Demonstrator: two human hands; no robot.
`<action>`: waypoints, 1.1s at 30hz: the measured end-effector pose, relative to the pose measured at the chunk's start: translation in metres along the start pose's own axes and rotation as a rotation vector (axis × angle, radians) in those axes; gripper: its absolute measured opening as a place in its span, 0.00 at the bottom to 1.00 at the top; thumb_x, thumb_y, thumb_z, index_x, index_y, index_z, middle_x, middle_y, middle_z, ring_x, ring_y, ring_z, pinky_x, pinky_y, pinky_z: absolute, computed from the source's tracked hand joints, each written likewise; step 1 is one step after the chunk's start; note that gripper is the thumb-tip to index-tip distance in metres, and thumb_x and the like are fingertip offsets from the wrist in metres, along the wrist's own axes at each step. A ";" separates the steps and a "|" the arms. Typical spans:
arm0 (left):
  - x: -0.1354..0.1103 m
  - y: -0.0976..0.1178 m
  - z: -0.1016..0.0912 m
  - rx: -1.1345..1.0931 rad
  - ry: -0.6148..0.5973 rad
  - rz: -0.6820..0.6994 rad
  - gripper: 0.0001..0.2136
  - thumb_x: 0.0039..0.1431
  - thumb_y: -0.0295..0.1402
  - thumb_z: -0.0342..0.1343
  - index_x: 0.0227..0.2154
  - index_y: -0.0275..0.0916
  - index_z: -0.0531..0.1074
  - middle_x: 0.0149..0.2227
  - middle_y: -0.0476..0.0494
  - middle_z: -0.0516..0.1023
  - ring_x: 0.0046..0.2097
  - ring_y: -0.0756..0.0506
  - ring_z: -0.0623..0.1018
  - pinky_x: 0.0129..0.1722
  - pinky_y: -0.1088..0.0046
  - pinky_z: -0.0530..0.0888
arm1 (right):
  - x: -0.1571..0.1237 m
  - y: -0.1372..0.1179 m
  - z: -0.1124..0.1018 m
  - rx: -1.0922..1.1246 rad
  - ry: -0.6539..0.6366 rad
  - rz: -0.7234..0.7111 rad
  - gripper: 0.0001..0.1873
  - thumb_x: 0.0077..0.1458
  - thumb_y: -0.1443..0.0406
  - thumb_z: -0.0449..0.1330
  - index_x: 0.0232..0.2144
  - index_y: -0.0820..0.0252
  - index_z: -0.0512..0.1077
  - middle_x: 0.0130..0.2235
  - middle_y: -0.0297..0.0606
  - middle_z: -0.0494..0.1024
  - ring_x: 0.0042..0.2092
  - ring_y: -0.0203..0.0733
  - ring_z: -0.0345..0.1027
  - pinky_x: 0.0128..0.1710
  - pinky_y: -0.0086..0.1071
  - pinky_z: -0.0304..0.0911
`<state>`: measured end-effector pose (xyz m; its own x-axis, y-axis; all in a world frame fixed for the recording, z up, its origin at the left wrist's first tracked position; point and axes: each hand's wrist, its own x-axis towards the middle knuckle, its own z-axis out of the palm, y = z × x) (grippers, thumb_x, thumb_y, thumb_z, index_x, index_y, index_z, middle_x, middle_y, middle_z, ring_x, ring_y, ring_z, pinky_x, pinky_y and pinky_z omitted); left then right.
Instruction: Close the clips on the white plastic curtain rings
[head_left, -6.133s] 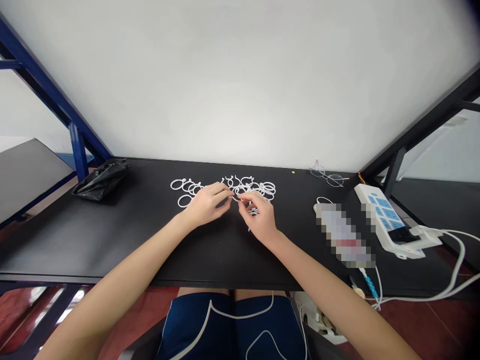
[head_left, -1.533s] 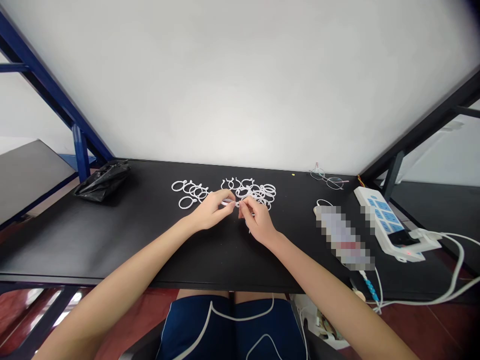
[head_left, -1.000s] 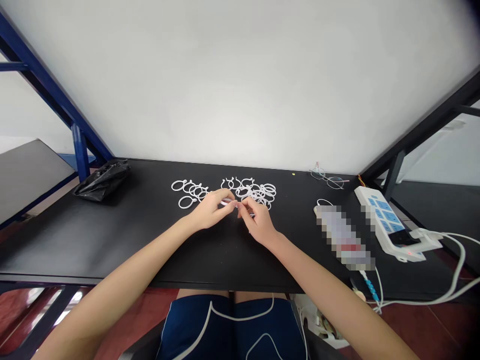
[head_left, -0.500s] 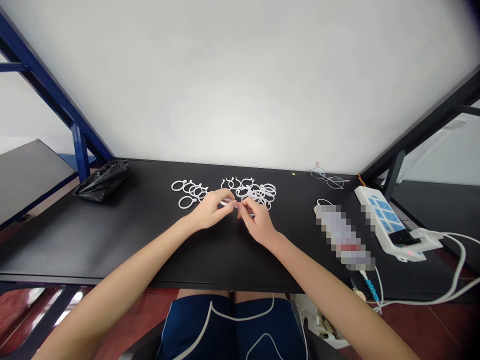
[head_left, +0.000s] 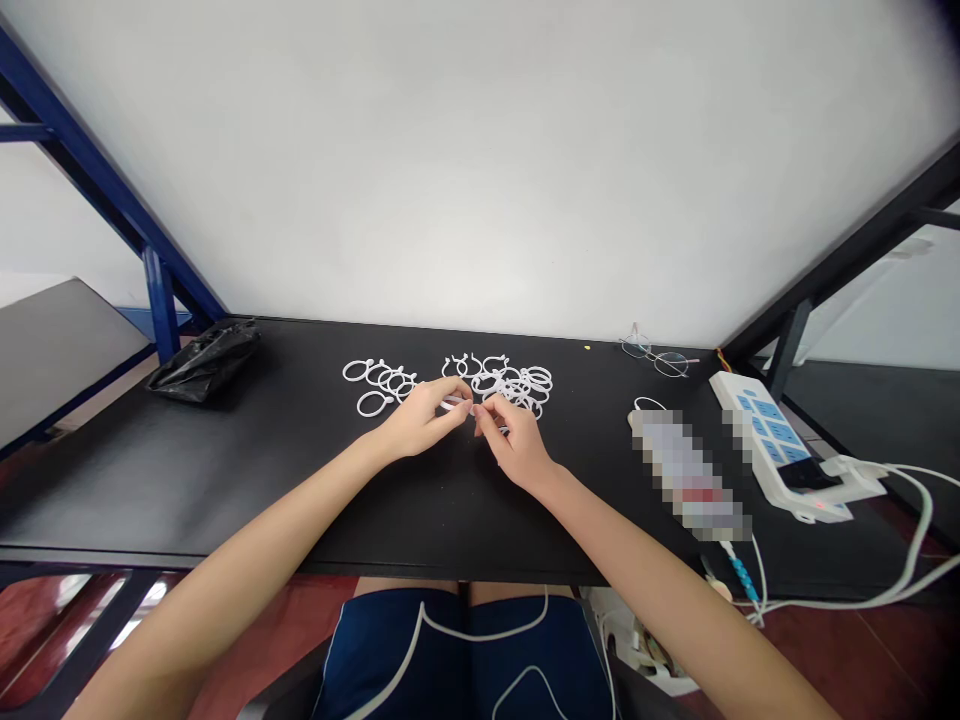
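Over the middle of the black table, my left hand (head_left: 427, 417) is closed on a white ring (head_left: 451, 404) that looks like a plastic curtain ring. The fingers of my right hand (head_left: 516, 440) pinch at the same ring, its tips meeting those of the left. Much of the ring is hidden by my fingers. Just behind my right hand lies a tangled heap of white rings (head_left: 517, 380), some open at the top. Several more white rings (head_left: 375, 404) are spread out beside my left hand.
A black plastic bag (head_left: 206, 365) lies at the far left of the table (head_left: 225, 470). To the right are eyeglasses (head_left: 670, 364), a blurred-out phone (head_left: 686, 475) on a charging cable, and a white power strip (head_left: 772, 440) with plugs and trailing cords. A wall rises behind.
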<state>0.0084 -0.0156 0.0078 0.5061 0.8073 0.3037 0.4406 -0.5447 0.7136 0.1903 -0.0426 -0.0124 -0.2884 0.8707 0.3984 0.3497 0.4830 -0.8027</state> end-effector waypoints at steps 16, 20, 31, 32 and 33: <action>0.001 -0.002 0.002 0.055 -0.061 0.047 0.16 0.66 0.39 0.42 0.33 0.37 0.71 0.34 0.45 0.75 0.34 0.47 0.73 0.37 0.72 0.69 | 0.000 -0.002 0.000 0.002 0.007 0.015 0.14 0.64 0.58 0.50 0.27 0.56 0.64 0.25 0.33 0.71 0.27 0.36 0.67 0.26 0.30 0.61; 0.001 -0.003 0.003 0.055 -0.063 0.046 0.16 0.67 0.39 0.41 0.33 0.37 0.71 0.33 0.46 0.74 0.34 0.48 0.73 0.37 0.72 0.69 | 0.001 -0.002 0.000 -0.011 0.012 0.013 0.13 0.63 0.59 0.51 0.27 0.56 0.65 0.25 0.33 0.71 0.27 0.36 0.68 0.26 0.29 0.61; 0.000 -0.019 0.005 0.285 0.134 0.047 0.14 0.68 0.42 0.44 0.46 0.38 0.65 0.41 0.43 0.67 0.35 0.49 0.72 0.36 0.71 0.72 | 0.001 -0.001 0.002 -0.036 0.058 -0.023 0.11 0.62 0.61 0.52 0.28 0.57 0.65 0.25 0.32 0.71 0.25 0.34 0.67 0.24 0.27 0.61; 0.001 -0.022 0.004 0.358 0.110 0.055 0.14 0.67 0.43 0.45 0.47 0.38 0.65 0.42 0.43 0.67 0.34 0.49 0.71 0.34 0.72 0.72 | 0.001 -0.001 0.002 -0.040 0.062 -0.025 0.11 0.62 0.61 0.52 0.28 0.57 0.65 0.25 0.31 0.71 0.25 0.34 0.66 0.24 0.27 0.61; 0.001 -0.024 0.003 0.435 0.093 0.066 0.14 0.67 0.43 0.45 0.47 0.38 0.65 0.42 0.42 0.68 0.33 0.48 0.71 0.32 0.72 0.71 | 0.001 -0.001 0.002 -0.045 0.067 -0.028 0.11 0.62 0.61 0.52 0.28 0.57 0.65 0.25 0.31 0.71 0.25 0.34 0.66 0.24 0.27 0.62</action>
<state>0.0000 -0.0022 -0.0109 0.4835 0.7740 0.4088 0.6906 -0.6243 0.3652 0.1879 -0.0425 -0.0117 -0.2388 0.8604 0.4503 0.3823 0.5095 -0.7709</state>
